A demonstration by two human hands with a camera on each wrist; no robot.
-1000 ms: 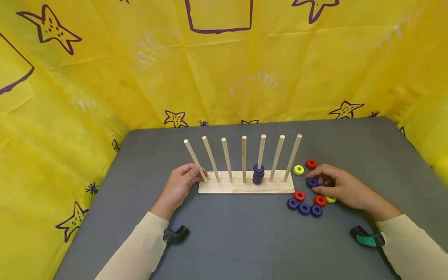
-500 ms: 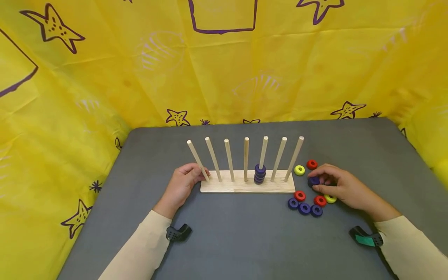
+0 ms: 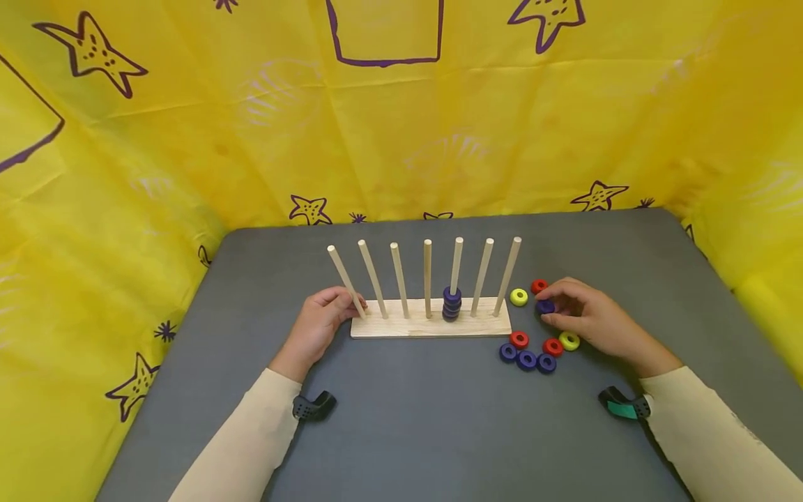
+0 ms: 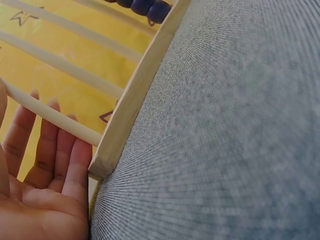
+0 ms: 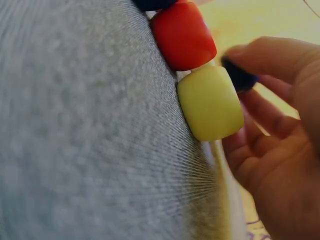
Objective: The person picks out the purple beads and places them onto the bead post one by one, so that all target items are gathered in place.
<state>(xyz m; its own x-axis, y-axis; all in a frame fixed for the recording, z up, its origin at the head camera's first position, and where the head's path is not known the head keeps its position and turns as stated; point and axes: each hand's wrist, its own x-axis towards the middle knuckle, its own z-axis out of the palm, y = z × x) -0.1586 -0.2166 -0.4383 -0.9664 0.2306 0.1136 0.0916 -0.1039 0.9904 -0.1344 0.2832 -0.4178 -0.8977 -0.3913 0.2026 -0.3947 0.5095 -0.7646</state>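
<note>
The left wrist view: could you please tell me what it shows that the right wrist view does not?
Only the left: the left hand at the end peg, the wooden base and stacked purple rings. Only the right: the right hand pinching a purple ring, plus a yellow ring and a red ring. Both: the gray tabletop and yellow cloth.
</note>
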